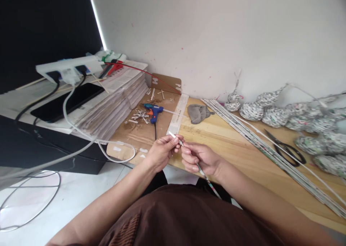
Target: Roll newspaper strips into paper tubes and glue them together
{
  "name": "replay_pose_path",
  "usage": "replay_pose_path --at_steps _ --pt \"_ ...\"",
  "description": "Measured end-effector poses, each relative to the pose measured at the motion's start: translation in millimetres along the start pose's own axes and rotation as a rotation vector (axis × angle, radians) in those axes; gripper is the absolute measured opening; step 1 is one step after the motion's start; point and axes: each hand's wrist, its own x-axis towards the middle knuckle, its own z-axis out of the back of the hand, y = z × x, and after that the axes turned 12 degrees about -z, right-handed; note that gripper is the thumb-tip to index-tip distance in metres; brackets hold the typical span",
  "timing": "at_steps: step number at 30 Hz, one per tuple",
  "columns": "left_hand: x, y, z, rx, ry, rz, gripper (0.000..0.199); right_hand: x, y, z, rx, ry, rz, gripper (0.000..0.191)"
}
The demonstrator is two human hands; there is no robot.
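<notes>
Both hands meet over the table's front edge, in front of my body. My left hand (164,148) is closed in a pinch on a small white paper piece, whose tip pokes out beyond the thumb. My right hand (200,157) grips a thin rolled-paper stick (209,184) that runs down to the right toward my lap. The stick's upper end meets the fingers of my left hand; how the white piece and the stick join is hidden by the fingertips. A blue glue gun (154,112) lies beyond my left hand on cardboard (127,133).
Paper scraps (139,115) surround the glue gun. Left stands a newspaper stack (113,101) with a phone (67,101) and power strip (70,67). A grey cloth (198,113), long paper sticks (256,145), black scissors (289,154) and woven paper gourds (275,115) lie right. Cables hang at left.
</notes>
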Motion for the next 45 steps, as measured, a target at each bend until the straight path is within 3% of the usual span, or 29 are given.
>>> replay_pose_path --at_steps 2,7,10,14,21,25,27,31,34,40,45 --pt "-0.1 1.3 1.7 -0.003 -0.009 -0.005 0.024 0.3 1.2 -0.8 -0.009 0.010 -0.013 0.031" --pt "-0.5 3.1 3.5 0.068 -0.049 -0.059 0.022 1.7 0.8 -6.7 -0.454 -0.397 0.152 0.034" --pt "-1.3 1.1 1.0 0.106 -0.050 -0.071 0.024 1.8 0.0 -10.4 -0.599 -0.461 0.199 0.035" --pt "-2.0 -0.1 -0.2 0.109 -0.015 -0.059 0.025 0.9 0.2 -11.4 -0.400 -0.346 0.151 0.037" --pt "-3.0 3.4 3.9 0.058 -0.052 -0.019 0.021 -1.2 1.1 -0.2 -0.056 0.037 -0.034 0.028" --pt "-3.7 4.2 4.0 0.067 -0.045 -0.033 0.020 2.2 -1.7 3.8 -0.037 0.080 -0.042 0.029" --pt "-3.6 4.0 3.5 0.086 -0.024 -0.035 0.020 2.9 -2.6 2.0 -0.131 -0.051 -0.001 0.031" --pt "-2.2 3.0 2.2 0.113 -0.086 -0.054 0.023 -1.1 -3.4 -6.2 -0.576 -0.507 0.193 0.034" --pt "-0.7 2.2 1.7 0.105 -0.133 -0.056 0.025 -4.3 -3.3 -8.9 -0.781 -0.622 0.294 0.034" --pt "-1.4 0.2 3.8 0.066 -0.111 -0.042 0.026 -3.2 3.3 -5.3 -0.443 -0.362 0.094 0.037" --pt "-3.4 -2.2 5.8 0.049 -0.109 -0.052 0.024 -0.4 6.7 -10.3 -0.298 -0.247 0.030 0.037"
